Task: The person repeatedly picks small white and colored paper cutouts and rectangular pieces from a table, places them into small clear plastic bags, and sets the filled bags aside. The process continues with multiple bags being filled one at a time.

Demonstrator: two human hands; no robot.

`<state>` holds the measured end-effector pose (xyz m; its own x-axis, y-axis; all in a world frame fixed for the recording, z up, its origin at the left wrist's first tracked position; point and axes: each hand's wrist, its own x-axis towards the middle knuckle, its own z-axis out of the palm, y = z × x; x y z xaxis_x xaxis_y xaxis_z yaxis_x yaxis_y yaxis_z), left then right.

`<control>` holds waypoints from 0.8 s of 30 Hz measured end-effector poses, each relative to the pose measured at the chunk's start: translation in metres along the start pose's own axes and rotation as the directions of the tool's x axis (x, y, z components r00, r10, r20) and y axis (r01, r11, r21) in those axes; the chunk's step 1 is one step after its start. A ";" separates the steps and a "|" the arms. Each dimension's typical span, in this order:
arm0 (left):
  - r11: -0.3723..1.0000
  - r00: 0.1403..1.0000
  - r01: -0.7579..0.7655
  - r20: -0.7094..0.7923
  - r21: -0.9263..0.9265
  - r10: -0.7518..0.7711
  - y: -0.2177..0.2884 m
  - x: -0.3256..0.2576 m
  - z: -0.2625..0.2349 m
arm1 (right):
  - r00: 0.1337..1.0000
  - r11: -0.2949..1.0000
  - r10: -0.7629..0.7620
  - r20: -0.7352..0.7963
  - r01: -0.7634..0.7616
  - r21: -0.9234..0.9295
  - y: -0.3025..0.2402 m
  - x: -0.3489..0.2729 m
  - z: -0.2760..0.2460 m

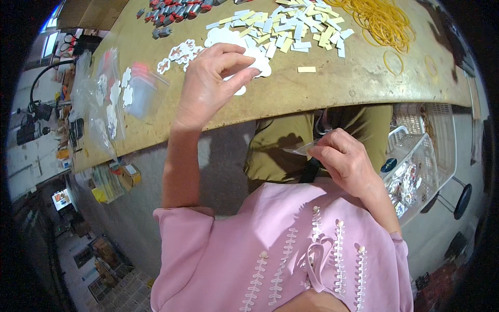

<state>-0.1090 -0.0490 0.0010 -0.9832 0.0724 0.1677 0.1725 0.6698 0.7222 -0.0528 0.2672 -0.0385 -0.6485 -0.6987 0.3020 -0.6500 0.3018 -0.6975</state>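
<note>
My left hand (208,86) hovers over the near side of the table, at a pile of white scalloped cards (223,36). Its fingers are curved, with a gap between thumb and forefinger, and nothing shows between them. Part of the pile is hidden behind that hand. My right hand (345,158) is above my lap, closed in a pinch on a small clear plastic bag (300,150). Just left of the pile lie small white flower-shaped pieces with printed pictures (165,65).
Pale yellow and white strips (299,31) are heaped behind the cards. Yellow rubber bands (382,21) lie at the far right, grey-and-red small parts (176,10) at the back. Clear bags (140,93) sit on the left. A white plastic basket (431,171) stands right of my legs.
</note>
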 end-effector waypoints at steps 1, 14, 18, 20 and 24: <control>0.996 0.999 -0.050 0.000 0.074 0.050 -0.001 0.002 -0.002 | 1.000 1.000 0.000 -0.008 0.000 0.008 0.000 -0.001 0.001; 0.991 0.898 -0.024 -0.432 0.130 0.079 -0.013 -0.014 0.001 | 0.992 0.993 0.012 -0.125 -0.027 -0.116 -0.006 0.008 -0.009; 0.727 0.880 0.065 -0.304 -0.683 -0.364 0.057 -0.054 0.036 | 0.990 0.998 0.014 -0.137 -0.022 -0.062 -0.010 0.014 -0.006; 0.837 0.942 0.048 -0.254 -0.545 -0.220 0.077 -0.075 0.048 | 0.988 1.000 0.028 -0.152 -0.028 0.003 -0.015 0.019 -0.005; 0.919 0.973 -0.091 -0.229 -0.383 0.001 0.073 -0.089 0.065 | 0.985 0.998 0.039 -0.169 -0.030 0.056 -0.019 0.021 -0.004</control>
<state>-0.0125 0.0414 -0.0047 -0.9432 -0.0980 0.3174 0.2710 0.3257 0.9058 -0.0557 0.2498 -0.0165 -0.7310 -0.5666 0.3802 -0.6070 0.2855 -0.7416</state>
